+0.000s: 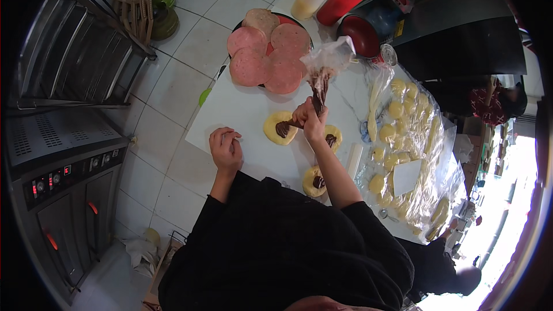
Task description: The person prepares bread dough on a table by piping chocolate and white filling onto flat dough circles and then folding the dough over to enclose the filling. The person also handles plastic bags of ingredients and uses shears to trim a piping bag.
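The right hand (310, 118) is clamped round a piping bag (320, 87), its tip (292, 123) seemingly at the dough round (270, 131) just left of that hand, where too hard a squeeze could spill dark filling (282, 130); the left hand (226, 148) lies loosely curled, empty.

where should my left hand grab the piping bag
Probably the brown-filled part of the piping bag, just above the right hand, coming from the left. It narrows there, while the clear upper end flares loose; the left hand is on that side.
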`<move>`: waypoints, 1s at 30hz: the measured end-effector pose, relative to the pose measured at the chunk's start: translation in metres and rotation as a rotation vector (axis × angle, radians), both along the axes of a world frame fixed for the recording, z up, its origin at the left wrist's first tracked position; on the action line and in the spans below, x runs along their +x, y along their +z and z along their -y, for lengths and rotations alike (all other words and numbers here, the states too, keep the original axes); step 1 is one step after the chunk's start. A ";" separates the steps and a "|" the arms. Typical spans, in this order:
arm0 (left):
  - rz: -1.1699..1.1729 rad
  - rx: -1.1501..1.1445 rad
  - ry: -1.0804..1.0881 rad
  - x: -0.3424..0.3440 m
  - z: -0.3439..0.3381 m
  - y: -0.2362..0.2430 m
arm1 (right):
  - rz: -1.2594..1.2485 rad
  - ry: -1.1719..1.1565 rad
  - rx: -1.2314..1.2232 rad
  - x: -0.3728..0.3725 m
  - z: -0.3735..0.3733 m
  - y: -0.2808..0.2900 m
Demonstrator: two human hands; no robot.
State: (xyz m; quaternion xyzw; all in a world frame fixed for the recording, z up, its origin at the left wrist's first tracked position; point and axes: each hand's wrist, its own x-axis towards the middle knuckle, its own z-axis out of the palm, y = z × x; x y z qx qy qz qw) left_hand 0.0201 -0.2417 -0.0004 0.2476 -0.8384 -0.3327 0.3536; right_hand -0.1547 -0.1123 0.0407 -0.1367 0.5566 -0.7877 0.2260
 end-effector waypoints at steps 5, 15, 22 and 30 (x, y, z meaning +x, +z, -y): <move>-0.003 0.003 -0.006 -0.001 0.000 0.001 | -0.065 -0.060 -0.038 0.001 -0.012 -0.007; 0.026 0.006 -0.013 0.001 0.000 0.000 | 0.052 -0.180 0.049 0.036 -0.017 0.007; 0.010 -0.005 -0.035 0.000 -0.001 0.000 | 0.594 -0.047 -0.514 -0.027 -0.053 0.016; -0.012 -0.012 -0.045 0.002 -0.002 -0.004 | 0.725 -0.211 -0.536 -0.059 -0.073 0.039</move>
